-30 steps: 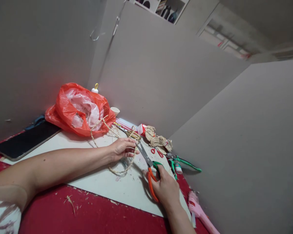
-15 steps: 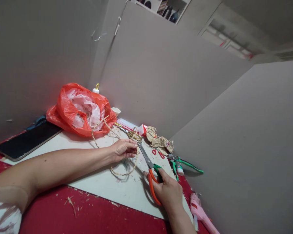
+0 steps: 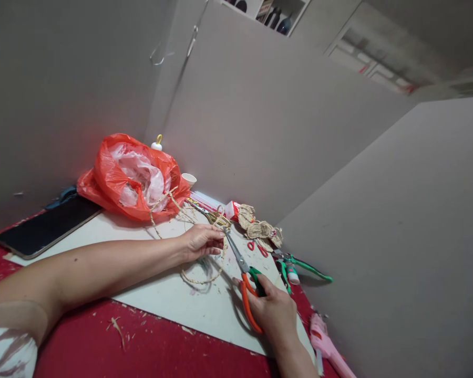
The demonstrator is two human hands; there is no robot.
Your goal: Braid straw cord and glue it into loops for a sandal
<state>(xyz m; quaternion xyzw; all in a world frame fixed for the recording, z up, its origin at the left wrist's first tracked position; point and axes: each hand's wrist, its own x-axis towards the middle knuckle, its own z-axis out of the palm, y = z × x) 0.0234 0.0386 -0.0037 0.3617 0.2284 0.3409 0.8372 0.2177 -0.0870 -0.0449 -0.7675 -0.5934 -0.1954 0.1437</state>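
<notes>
Spreading across the nearest edge, a red counter (image 3: 142, 346) is strewn with straw-like scraps. At the lower right lies a pink glue gun (image 3: 324, 341). Just left of it, the right hand (image 3: 276, 307) has its grip wrapped around the orange and green handles of a pair of scissors (image 3: 241, 262), blades pointing away. Their tips reach the left hand (image 3: 203, 241), whose grip pinches a braided cord (image 3: 199, 282) between thumb and fingertips; the cord loops below them, over a white board (image 3: 169, 304). To the right are green-handled pliers (image 3: 309, 269). Farther back, from left to right, sit a dark phone (image 3: 49, 227), an open red plastic bag (image 3: 106, 165) with white plastic inside, a white cup (image 3: 189, 179) and coiled braided pieces (image 3: 257, 229). Grey walls (image 3: 240, 115) rise behind.
</notes>
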